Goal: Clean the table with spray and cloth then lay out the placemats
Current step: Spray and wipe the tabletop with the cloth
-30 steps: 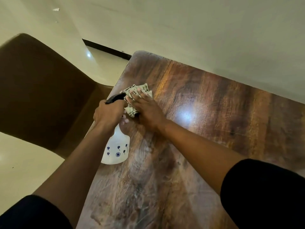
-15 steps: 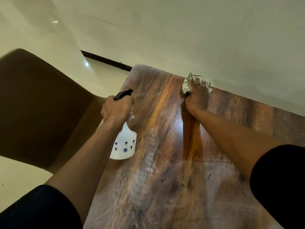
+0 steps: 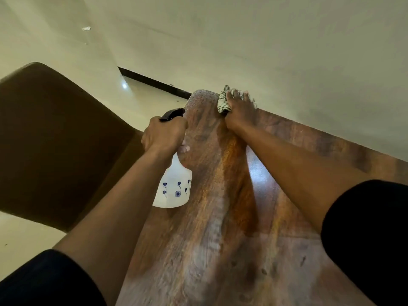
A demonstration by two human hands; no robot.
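Observation:
A dark wooden table [image 3: 220, 228] runs away from me toward a pale wall. My left hand [image 3: 164, 134] grips the neck of a white spray bottle [image 3: 174, 186] with blue flower prints and a black trigger head, held above the table's left edge. My right hand [image 3: 239, 111] lies flat on a bunched patterned cloth [image 3: 222, 102] and presses it onto the table at its far edge, next to the wall. Most of the cloth is hidden under the hand. No placemats are in view.
A brown chair [image 3: 55, 140] stands at the table's left side, its back close to my left arm. The pale wall [image 3: 287, 51] borders the table's far edge. Glossy cream floor [image 3: 22, 237] shows to the left, and black baseboard beyond the far corner.
My right hand has swept the cloth from beside the bottle across to the table's far edge by the wall. The left hand has kept hold of the bottle, barely moving.

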